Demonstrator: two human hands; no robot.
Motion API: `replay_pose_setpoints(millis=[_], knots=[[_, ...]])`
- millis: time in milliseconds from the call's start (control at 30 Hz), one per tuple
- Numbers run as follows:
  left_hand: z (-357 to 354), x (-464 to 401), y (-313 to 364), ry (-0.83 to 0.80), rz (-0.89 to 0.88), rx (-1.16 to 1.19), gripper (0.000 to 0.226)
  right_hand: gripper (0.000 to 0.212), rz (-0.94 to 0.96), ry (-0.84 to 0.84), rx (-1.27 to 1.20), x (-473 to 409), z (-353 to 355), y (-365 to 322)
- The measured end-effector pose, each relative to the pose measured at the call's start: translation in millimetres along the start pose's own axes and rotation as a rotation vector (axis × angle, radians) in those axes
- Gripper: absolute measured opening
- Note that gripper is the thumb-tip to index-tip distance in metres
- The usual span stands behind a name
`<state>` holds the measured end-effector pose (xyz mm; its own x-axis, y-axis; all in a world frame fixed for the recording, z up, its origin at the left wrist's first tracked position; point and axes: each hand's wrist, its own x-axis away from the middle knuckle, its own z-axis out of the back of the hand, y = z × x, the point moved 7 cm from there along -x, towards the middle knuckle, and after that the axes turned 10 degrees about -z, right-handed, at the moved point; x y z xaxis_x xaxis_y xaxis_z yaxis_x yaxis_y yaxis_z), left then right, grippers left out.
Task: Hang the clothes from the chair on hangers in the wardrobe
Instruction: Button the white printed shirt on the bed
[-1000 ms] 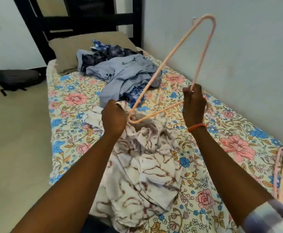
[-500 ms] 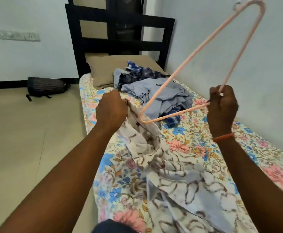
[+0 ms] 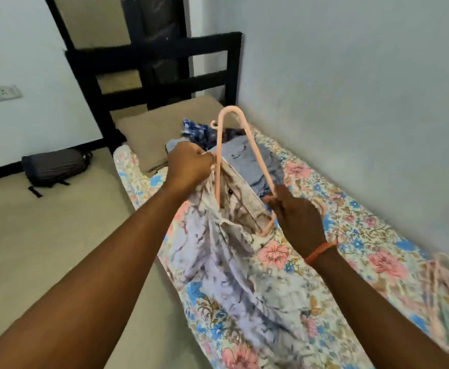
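Lowered from its raised tilt, the pink hanger (image 3: 232, 161) is now gripped by the right hand (image 3: 296, 214) and fed into the patterned shirt (image 3: 226, 235) – pinched open over the bed (image 3: 351, 230) by the left hand (image 3: 190, 166) – where a snagged collar could slip free.

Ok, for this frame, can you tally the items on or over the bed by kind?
Garments: 3, the patterned white shirt held up, a grey-blue shirt and a blue checked one lying behind it.
Hangers: 1 clear, the pink hanger; a blurred bundle at the right cannot be counted.
Pillows: 1.
Total: 5 countable.
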<state>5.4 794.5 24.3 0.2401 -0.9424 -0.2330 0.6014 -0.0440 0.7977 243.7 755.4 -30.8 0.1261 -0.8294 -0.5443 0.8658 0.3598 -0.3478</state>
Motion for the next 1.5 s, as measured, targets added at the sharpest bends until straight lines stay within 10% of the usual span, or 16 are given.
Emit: replay_pose_setpoints(millis=[333,700,800,1000,1167,1500], knots=[[123,-94,187,-0.044,0.017,-0.121,0.024,0.047,0.137,-0.054,0.096,-123,164,-72],[116,-98,187,-0.592,0.449,0.740,0.034,0.039,0.113,-0.030,0.189,-108,205,-121],[108,-112,191,-0.858,0.306,0.612,0.058,0.038,0.033,0.012,0.288,-98,203,-131],[114,-141,195,-0.886,-0.220,0.311,0.021,0.047,-0.156,-0.114,0.488,-71,188,-153],[105,-105,240,-0.561,-0.908,-0.144,0.023,0.044,-0.197,-0.203,0.672,-65,188,-182],[90,81,290,-1.028,-1.299,0.285,0.010,0.022,-0.730,-0.319,0.768,-19,283,-187]])
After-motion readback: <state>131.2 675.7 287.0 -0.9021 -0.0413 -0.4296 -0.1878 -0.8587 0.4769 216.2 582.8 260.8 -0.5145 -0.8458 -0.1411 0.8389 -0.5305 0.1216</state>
